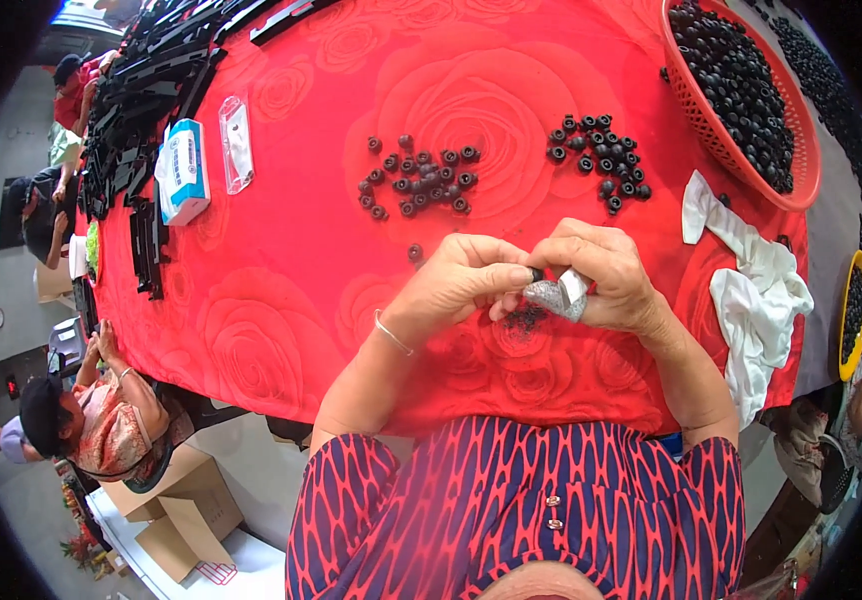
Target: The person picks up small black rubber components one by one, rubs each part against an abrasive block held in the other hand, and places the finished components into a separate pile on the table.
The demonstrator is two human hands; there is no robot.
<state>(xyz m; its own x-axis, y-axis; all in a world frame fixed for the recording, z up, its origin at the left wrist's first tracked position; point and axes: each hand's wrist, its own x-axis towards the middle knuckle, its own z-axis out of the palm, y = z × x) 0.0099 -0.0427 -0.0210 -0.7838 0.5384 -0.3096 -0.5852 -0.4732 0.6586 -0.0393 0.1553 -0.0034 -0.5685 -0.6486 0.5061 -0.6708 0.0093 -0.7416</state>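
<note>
Over the red tablecloth, close to my body, my two hands meet. My left hand [476,280] pinches a small round black plastic part [535,274] between thumb and fingers. Closed around a short, flat silver blade [573,288], my right hand [603,275] brings it right beside that part. Something grey and wrapped, like tape [548,297], covers a digit of the right hand. Dark shavings [525,319] lie on the cloth beneath. Beyond the hands are two loose groups of similar black parts, one at left [421,182] and one at right [603,158]; a single part [415,253] sits near my left hand.
An orange-red basket [803,180] full of black parts stands at the far right, a white cloth [746,300] below it. Yellow-rimmed tray [859,262] lies further right. At left are a tissue box [184,172], clear case [236,145] and long black pieces [141,110]. Other people sit along the left.
</note>
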